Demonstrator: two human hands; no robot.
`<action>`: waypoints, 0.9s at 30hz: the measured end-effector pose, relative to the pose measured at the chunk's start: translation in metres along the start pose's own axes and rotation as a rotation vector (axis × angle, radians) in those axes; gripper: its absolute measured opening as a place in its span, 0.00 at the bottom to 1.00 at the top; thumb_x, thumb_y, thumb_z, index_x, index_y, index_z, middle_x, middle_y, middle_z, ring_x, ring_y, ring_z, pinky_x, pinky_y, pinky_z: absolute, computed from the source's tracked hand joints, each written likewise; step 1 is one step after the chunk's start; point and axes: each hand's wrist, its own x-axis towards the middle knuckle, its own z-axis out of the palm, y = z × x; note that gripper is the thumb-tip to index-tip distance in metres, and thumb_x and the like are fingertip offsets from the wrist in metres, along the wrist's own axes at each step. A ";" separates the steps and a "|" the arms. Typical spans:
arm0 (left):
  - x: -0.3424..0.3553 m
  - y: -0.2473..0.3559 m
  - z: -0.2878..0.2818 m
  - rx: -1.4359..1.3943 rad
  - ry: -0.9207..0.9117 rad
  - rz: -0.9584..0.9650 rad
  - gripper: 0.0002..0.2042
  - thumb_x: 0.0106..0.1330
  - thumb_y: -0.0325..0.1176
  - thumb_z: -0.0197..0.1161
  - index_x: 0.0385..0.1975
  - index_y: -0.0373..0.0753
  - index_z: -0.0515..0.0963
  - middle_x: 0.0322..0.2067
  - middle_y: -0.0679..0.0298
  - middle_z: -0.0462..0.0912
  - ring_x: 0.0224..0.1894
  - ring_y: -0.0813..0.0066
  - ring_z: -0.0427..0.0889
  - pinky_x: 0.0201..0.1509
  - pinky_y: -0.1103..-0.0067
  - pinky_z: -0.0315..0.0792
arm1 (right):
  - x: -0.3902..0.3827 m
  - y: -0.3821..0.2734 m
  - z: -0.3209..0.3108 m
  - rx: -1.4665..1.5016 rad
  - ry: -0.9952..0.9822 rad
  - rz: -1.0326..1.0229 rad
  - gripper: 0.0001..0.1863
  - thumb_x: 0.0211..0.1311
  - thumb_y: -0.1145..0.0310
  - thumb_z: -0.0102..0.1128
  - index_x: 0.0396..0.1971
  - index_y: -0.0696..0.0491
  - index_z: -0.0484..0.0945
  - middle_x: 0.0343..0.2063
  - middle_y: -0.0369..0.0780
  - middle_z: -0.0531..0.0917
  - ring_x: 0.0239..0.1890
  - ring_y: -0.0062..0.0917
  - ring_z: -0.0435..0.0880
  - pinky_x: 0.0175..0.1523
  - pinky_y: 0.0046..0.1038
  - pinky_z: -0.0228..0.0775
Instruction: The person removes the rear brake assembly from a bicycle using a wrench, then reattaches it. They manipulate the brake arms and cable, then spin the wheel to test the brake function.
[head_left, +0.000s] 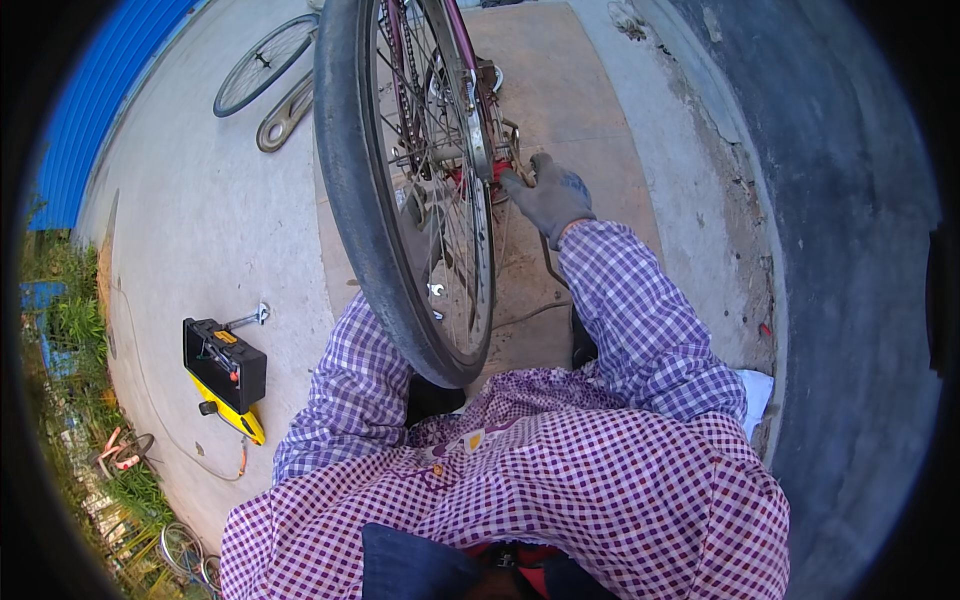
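Observation:
A bicycle wheel with a worn grey-black tire (352, 160) stands upright in front of me, joined to a purple bicycle frame (462, 35). A chain shows beyond its spokes. My right hand (553, 200), in a grey glove, is at the right side of the hub, its fingers closed beside a red part (500, 172); what they grip is hidden. A thin dark rod (551, 262) slants down below this hand. Behind the spokes, on the wheel's left, my gloved left hand (420, 238) shows only in part, with its fingers mostly hidden.
On the left, a black and yellow toolbox (226, 362) holds tools, with a wrench (250, 318) beside it. A loose wheel (262, 66) and a grey metal bar (285, 118) lie farther off. A dark wall (840, 250) rises at right; plants (82, 325) edge the left.

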 end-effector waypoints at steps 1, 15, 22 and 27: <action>0.001 -0.002 0.001 0.005 -0.003 -0.002 0.23 0.68 0.41 0.67 0.57 0.32 0.78 0.50 0.51 0.86 0.50 0.60 0.86 0.53 0.67 0.77 | 0.003 0.005 0.003 0.012 0.030 -0.033 0.36 0.66 0.40 0.61 0.57 0.59 0.76 0.48 0.53 0.86 0.54 0.46 0.85 0.61 0.42 0.74; -0.012 -0.027 0.005 0.021 0.008 0.001 0.23 0.67 0.39 0.67 0.58 0.33 0.78 0.51 0.52 0.86 0.51 0.62 0.86 0.54 0.69 0.76 | -0.005 0.008 0.038 -0.034 -0.112 -0.112 0.41 0.67 0.45 0.61 0.70 0.60 0.66 0.57 0.56 0.81 0.60 0.47 0.81 0.66 0.41 0.71; -0.022 -0.046 0.009 0.055 0.011 0.000 0.23 0.67 0.38 0.66 0.59 0.34 0.78 0.51 0.53 0.87 0.51 0.63 0.85 0.55 0.69 0.76 | -0.009 0.007 0.051 -0.150 -0.306 -0.148 0.46 0.65 0.44 0.63 0.73 0.60 0.61 0.63 0.56 0.77 0.65 0.49 0.77 0.72 0.41 0.66; -0.035 -0.107 0.014 0.114 0.030 -0.002 0.23 0.67 0.37 0.66 0.59 0.34 0.78 0.51 0.53 0.87 0.51 0.63 0.85 0.55 0.70 0.76 | -0.002 0.037 0.074 0.254 -0.629 -0.078 0.45 0.60 0.60 0.71 0.73 0.62 0.60 0.60 0.54 0.79 0.59 0.39 0.83 0.62 0.36 0.77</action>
